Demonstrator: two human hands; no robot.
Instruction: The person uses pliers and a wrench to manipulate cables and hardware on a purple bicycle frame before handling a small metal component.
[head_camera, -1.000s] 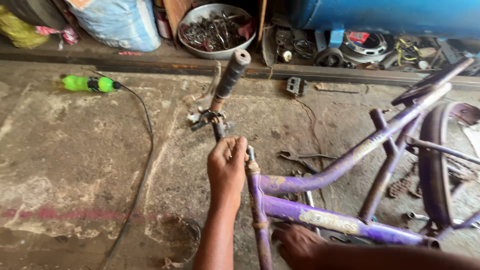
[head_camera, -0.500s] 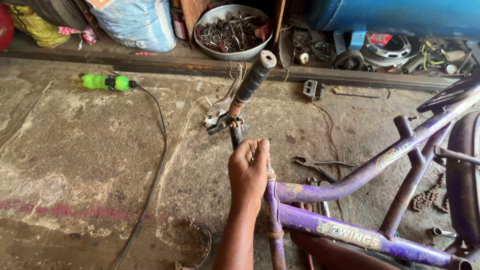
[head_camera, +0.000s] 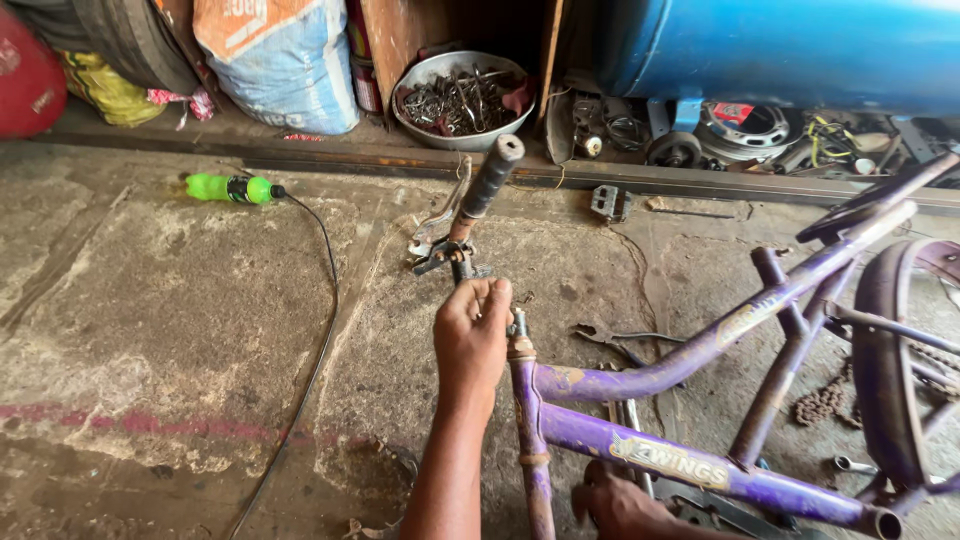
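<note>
Head view: since the earlier frame, left hand stays clenched around rusty handlebar stem at centre; right hand, grip unclear, now shows under glossy purple tubular frame.

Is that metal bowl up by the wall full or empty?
Full. The metal bowl holds a tangled heap of small dark metal parts reaching nearly to its rim; what kind of parts they are cannot be told.
</note>
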